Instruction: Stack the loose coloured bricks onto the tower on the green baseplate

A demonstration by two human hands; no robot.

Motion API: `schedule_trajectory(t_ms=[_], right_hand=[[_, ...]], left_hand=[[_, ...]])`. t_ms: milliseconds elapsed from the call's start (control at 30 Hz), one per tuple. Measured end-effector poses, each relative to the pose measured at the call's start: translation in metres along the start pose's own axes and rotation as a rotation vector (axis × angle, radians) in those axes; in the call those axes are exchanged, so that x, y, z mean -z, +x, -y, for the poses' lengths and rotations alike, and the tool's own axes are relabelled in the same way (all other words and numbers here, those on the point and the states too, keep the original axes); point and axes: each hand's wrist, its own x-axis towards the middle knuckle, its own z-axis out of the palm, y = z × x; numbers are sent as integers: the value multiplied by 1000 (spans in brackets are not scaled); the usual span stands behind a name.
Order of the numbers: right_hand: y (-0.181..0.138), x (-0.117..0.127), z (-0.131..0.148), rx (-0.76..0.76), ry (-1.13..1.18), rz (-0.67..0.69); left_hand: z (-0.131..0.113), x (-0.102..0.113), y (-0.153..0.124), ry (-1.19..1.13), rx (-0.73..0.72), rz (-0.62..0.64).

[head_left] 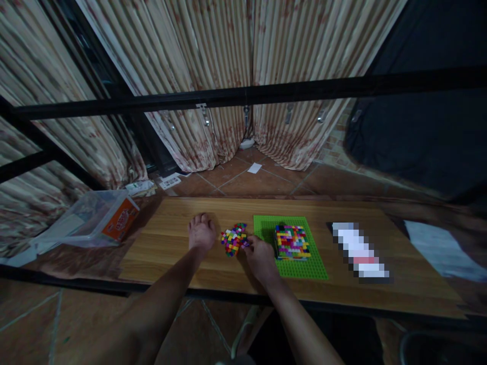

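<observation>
My left hand (201,233) rests on the wooden table, palm down, just left of a heap of small coloured building bricks (232,240). Its fingers lie on the tabletop, slightly bent, and nothing shows in them. At the heap's right edge, my right hand (261,257) has thumb and forefinger together on a small purple building brick (246,244). Right of that hand a green baseplate (317,263) lies flat. On it stands a block-shaped build of many coloured bricks (292,242), with a dark patch at its top left corner.
The wooden table (160,253) spans the view. A blurred-out dark-edged flat object (359,251) lies at its right. Left of the table is a clear plastic bin (91,213) with an orange label. White paper (445,248) lies at the right. A black metal bar (266,95) crosses before the curtains.
</observation>
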Motion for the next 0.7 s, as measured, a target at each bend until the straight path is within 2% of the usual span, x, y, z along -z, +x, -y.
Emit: schedule_trajectory(t_ms=[100, 300, 400, 533, 600, 700], right_hand=[[1, 3, -3, -7, 0, 23], [18, 9, 1, 12, -85, -60], [37, 7, 9, 99, -109, -57], [55, -6, 20, 304, -164, 6], [55, -15, 23, 383, -205, 51], [47, -28, 24, 412, -268, 88]], left_hand=[[0, 1, 0, 7, -3, 4], [-2, 3, -1, 9, 7, 12], [-2, 3, -2, 9, 8, 13], [-2, 2, -2, 9, 12, 4], [-1, 2, -2, 11, 14, -1], [-2, 3, -2, 14, 15, 1]])
